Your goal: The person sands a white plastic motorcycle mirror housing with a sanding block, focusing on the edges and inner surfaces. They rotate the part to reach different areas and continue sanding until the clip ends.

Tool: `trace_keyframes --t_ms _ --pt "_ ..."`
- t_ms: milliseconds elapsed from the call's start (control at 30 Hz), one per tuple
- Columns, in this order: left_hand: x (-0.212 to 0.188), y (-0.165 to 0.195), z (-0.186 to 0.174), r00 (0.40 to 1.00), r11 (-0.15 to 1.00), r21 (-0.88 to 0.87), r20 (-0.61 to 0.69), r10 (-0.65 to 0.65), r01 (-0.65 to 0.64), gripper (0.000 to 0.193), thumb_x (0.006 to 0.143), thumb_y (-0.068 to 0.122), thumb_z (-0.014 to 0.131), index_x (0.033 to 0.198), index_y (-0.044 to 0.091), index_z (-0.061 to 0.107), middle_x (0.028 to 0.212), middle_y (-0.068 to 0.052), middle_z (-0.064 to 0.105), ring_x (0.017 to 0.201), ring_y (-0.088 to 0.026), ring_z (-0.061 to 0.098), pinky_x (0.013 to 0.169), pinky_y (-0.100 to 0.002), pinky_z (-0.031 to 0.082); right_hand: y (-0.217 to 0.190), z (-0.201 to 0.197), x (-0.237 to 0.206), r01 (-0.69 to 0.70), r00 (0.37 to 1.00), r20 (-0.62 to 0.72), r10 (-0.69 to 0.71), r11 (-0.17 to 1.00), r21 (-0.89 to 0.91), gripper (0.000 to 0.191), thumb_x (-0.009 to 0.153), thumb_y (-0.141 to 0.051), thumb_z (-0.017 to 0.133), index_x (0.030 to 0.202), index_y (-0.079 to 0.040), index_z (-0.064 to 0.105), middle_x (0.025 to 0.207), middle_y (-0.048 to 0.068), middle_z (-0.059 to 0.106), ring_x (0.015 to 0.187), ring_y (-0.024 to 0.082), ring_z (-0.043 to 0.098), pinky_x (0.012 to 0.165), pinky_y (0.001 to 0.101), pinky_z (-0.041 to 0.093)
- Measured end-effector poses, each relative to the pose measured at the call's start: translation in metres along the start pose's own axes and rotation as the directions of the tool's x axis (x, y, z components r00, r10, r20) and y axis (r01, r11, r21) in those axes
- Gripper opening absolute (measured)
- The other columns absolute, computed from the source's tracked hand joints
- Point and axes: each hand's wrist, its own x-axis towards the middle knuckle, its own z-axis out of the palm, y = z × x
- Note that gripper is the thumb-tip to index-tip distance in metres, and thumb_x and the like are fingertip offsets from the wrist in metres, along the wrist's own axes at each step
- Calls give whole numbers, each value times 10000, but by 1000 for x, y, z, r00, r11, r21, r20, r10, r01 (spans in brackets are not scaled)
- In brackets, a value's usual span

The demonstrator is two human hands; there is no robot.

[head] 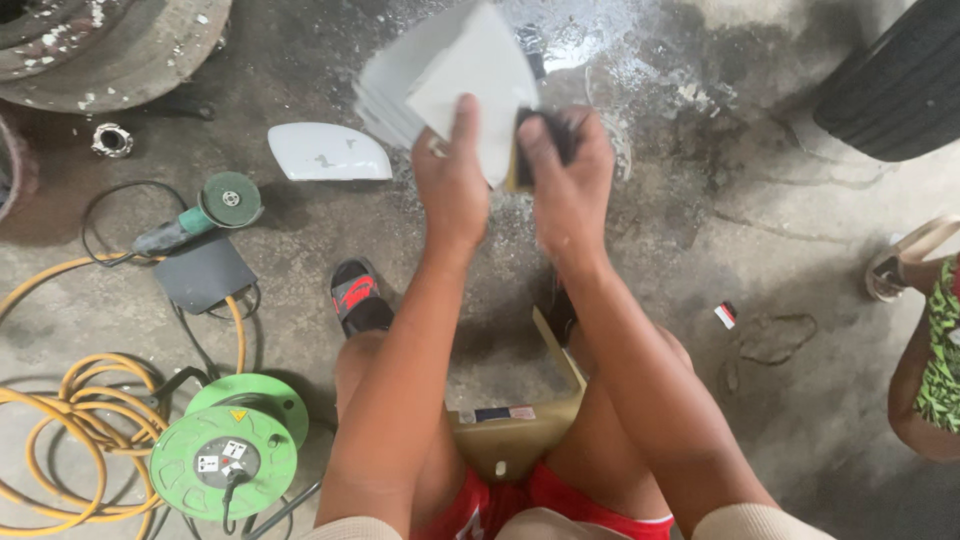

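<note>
I sit on a low stool over a wet concrete floor. My left hand [452, 175] grips a light grey, angular panel piece [440, 75] from below and holds it up in front of me. My right hand [565, 170] is closed around a dark sanding block [528, 150] pressed against the panel's right edge. Both hands are blurred by motion. My feet in black and red sandals [358, 297] rest on the floor below the panel.
A white mirror cover [328, 153] lies to the left. A green angle grinder [200, 215], a dark sheet [203, 272], a green cable reel [225, 455] and yellow hose [70, 420] lie at left. A tyre [895, 85] stands top right. Another person's leg [925, 360] shows at right.
</note>
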Motion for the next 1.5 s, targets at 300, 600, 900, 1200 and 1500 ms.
trace_keyframes --t_ms 300,600,900,1200,1500 --pt "34 5 -45 845 427 -737 386 -370 524 585 1113 383 483 1415 -118 478 1287 -258 611 1223 -355 642 1125 -505 530 -3 -17 3 120 992 45 -119 992 -32 237 1023 -262 686 1088 -107 519 1016 30 589 874 97 638 727 264 602" --pt "8 44 -25 775 740 -473 624 -102 479 765 1054 572 516 1481 -61 466 1374 -224 644 1252 -326 639 1061 -512 522 -4 -9 -5 457 875 35 -484 798 -392 266 1081 -225 739 1145 -65 537 1054 52 548 953 123 552 825 289 495" --pt "-4 30 -8 931 920 343 359 58 -190 578 1111 498 403 1304 0 624 1063 -69 703 973 -147 624 890 -319 526 -21 7 9 451 883 34 -468 825 -341 202 1132 -109 699 1259 -24 567 1212 77 596 1094 165 586 981 323 510" --pt "3 15 -12 952 951 215 258 163 -221 635 1126 512 329 1248 -38 622 1116 -102 699 1034 -190 635 925 -336 519 -2 15 -15 558 812 143 -566 678 -480 260 986 -117 800 1147 -49 608 1101 80 626 1058 229 586 966 370 476" --pt "-11 14 9 959 853 474 265 98 -218 839 1093 635 209 991 -62 664 854 -149 691 829 -291 652 780 -393 532 -15 1 6 414 899 45 -436 812 -412 231 1028 -85 808 1162 -65 620 1098 38 620 1015 192 593 932 341 491"
